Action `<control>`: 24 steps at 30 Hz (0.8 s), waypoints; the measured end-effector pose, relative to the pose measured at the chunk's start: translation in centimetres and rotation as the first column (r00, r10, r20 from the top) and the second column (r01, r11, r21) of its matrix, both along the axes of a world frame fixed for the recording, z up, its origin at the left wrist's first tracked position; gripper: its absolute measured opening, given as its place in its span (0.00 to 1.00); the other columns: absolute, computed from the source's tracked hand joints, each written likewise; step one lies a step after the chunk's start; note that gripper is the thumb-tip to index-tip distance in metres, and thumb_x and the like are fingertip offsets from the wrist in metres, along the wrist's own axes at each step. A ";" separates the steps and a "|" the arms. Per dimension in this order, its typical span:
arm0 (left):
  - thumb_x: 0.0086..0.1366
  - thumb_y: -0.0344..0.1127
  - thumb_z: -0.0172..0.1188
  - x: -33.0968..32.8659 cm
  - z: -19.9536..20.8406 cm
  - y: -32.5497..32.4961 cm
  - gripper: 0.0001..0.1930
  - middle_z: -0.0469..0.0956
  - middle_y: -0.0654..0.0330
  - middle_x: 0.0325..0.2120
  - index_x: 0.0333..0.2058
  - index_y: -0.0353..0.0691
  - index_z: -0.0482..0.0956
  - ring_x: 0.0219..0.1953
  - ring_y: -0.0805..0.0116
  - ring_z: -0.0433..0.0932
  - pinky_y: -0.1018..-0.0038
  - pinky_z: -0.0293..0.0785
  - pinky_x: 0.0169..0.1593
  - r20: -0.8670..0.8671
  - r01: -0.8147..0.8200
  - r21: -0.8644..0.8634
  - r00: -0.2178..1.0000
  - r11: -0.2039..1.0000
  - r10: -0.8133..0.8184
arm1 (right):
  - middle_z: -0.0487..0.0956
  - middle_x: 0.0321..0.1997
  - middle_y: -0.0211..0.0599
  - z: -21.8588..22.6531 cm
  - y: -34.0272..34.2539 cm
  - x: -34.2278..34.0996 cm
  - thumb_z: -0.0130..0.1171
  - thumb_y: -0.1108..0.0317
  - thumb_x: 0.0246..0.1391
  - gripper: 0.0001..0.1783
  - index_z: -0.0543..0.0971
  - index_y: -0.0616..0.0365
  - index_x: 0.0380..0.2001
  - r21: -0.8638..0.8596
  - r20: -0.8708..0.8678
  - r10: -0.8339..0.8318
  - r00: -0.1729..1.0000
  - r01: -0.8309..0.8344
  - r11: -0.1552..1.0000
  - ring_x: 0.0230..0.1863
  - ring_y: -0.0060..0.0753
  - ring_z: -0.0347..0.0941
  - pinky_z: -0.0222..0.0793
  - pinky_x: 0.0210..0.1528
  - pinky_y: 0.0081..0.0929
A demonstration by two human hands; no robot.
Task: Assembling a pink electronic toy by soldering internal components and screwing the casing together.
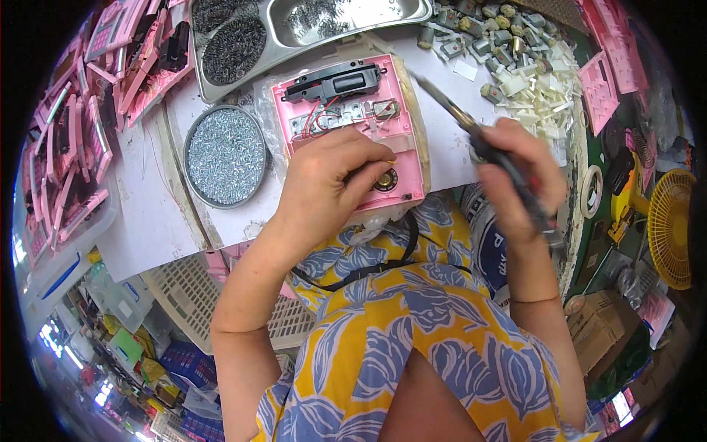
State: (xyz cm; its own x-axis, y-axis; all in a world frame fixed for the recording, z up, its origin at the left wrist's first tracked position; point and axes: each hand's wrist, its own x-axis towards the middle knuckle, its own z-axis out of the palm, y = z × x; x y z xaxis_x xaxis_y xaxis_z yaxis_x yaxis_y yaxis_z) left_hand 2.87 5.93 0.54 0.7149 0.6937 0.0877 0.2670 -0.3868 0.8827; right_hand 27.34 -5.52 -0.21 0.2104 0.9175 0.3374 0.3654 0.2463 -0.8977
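A pink plastic casing (412,173) lies open on the table in front of me. Inside it are a black mechanism (335,85), metal plates (335,118) with red wires, and a small round speaker-like part (386,180). My left hand (331,173) rests over the casing's left side, thumb and fingers pinched beside the round part; what they hold is hidden. My right hand (519,173) grips a black-handled tool (508,166) with a long tapered metal shaft, raised right of the casing. Its tip points up and left, and blur hides its exact kind.
A round dish of small silver screws (226,156) stands left of the casing. Behind is a metal tray (294,44) with dark springs. Small motors (482,46) and white plastic parts (541,92) are heaped at right; pink casings (74,147) are piled at left. A yellow fan (670,228) stands far right.
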 end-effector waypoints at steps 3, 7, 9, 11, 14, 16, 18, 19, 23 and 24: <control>0.60 0.23 0.66 0.0 0.2 0.1 0.06 0.80 0.54 0.32 0.37 0.32 0.83 0.34 0.59 0.82 0.70 0.78 0.38 -0.114 0.069 0.088 0.992 0.994 -0.059 | 0.78 0.37 0.43 2.4 -0.5 0.6 0.69 0.68 0.50 0.18 0.79 0.68 0.42 -0.045 -0.222 0.085 0.971 -0.098 0.994 0.39 0.33 0.71 0.66 0.48 0.33; 0.60 0.24 0.66 0.2 0.5 0.2 0.06 0.79 0.54 0.35 0.37 0.34 0.83 0.35 0.57 0.81 0.69 0.78 0.39 -0.156 0.088 0.099 0.985 0.991 -0.071 | 0.75 0.27 0.36 3.3 -0.1 0.4 0.68 0.67 0.47 0.16 0.79 0.68 0.35 -0.151 -0.084 0.209 0.974 -0.220 0.964 0.31 0.31 0.66 0.62 0.40 0.31; 0.60 0.24 0.66 0.2 0.5 0.3 0.06 0.79 0.54 0.36 0.37 0.34 0.82 0.35 0.57 0.81 0.69 0.78 0.39 -0.157 0.094 0.093 0.985 0.991 -0.079 | 0.73 0.23 0.33 3.0 0.1 0.9 0.68 0.68 0.46 0.14 0.80 0.67 0.33 -0.158 -0.010 0.277 0.961 -0.275 0.948 0.28 0.30 0.64 0.61 0.38 0.31; 0.61 0.24 0.65 0.3 0.5 0.4 0.06 0.79 0.55 0.35 0.37 0.34 0.82 0.35 0.57 0.81 0.69 0.78 0.39 -0.152 0.105 0.115 0.984 0.988 -0.087 | 0.72 0.21 0.33 1.1 -0.1 1.4 0.68 0.69 0.44 0.13 0.80 0.67 0.32 -0.099 -0.048 0.300 0.953 -0.303 0.948 0.25 0.30 0.62 0.59 0.34 0.32; 0.61 0.24 0.65 0.3 0.3 0.2 0.06 0.79 0.55 0.35 0.38 0.35 0.82 0.35 0.58 0.81 0.69 0.78 0.38 -0.161 0.104 0.128 0.983 0.986 -0.083 | 0.71 0.19 0.32 0.0 0.1 1.7 0.68 0.70 0.42 0.13 0.80 0.66 0.31 -0.078 -0.014 0.336 0.942 -0.336 0.939 0.23 0.30 0.60 0.57 0.31 0.32; 0.61 0.24 0.65 0.2 0.3 0.2 0.06 0.79 0.56 0.35 0.37 0.35 0.82 0.34 0.58 0.81 0.69 0.78 0.38 -0.162 0.104 0.133 0.983 0.986 -0.082 | 0.71 0.19 0.33 -0.2 0.1 1.4 0.67 0.70 0.41 0.13 0.81 0.66 0.31 -0.093 -0.018 0.326 0.945 -0.326 0.941 0.23 0.31 0.60 0.56 0.29 0.31; 0.61 0.24 0.65 0.3 0.3 0.2 0.06 0.79 0.56 0.35 0.37 0.35 0.82 0.34 0.58 0.81 0.69 0.78 0.38 -0.158 0.104 0.142 0.984 0.984 -0.081 | 0.71 0.19 0.33 0.0 0.2 1.0 0.67 0.70 0.41 0.13 0.81 0.66 0.31 -0.087 -0.011 0.313 0.950 -0.313 0.946 0.23 0.31 0.60 0.55 0.29 0.31; 0.61 0.24 0.65 0.3 0.2 0.2 0.06 0.79 0.56 0.35 0.37 0.35 0.82 0.34 0.58 0.81 0.69 0.78 0.38 -0.161 0.104 0.141 0.984 0.985 -0.081 | 0.71 0.19 0.33 0.4 0.4 0.7 0.67 0.70 0.41 0.13 0.81 0.66 0.31 -0.073 0.012 0.312 0.950 -0.310 0.948 0.22 0.30 0.59 0.55 0.28 0.30; 0.60 0.24 0.66 0.1 0.1 0.1 0.06 0.78 0.56 0.33 0.37 0.35 0.82 0.34 0.59 0.81 0.69 0.77 0.36 -0.161 0.101 0.162 0.984 0.981 -0.075 | 0.70 0.18 0.32 1.8 1.0 0.9 0.67 0.70 0.41 0.13 0.81 0.66 0.31 -0.086 0.032 0.370 0.929 -0.366 0.927 0.22 0.30 0.59 0.56 0.30 0.32; 0.60 0.24 0.66 0.1 0.0 0.1 0.06 0.78 0.57 0.33 0.37 0.35 0.82 0.33 0.59 0.81 0.69 0.77 0.36 -0.154 0.105 0.174 0.985 0.979 -0.078 | 0.69 0.18 0.31 2.2 1.2 1.0 0.67 0.70 0.41 0.13 0.81 0.66 0.31 -0.087 0.042 0.386 0.922 -0.381 0.920 0.21 0.30 0.58 0.56 0.30 0.32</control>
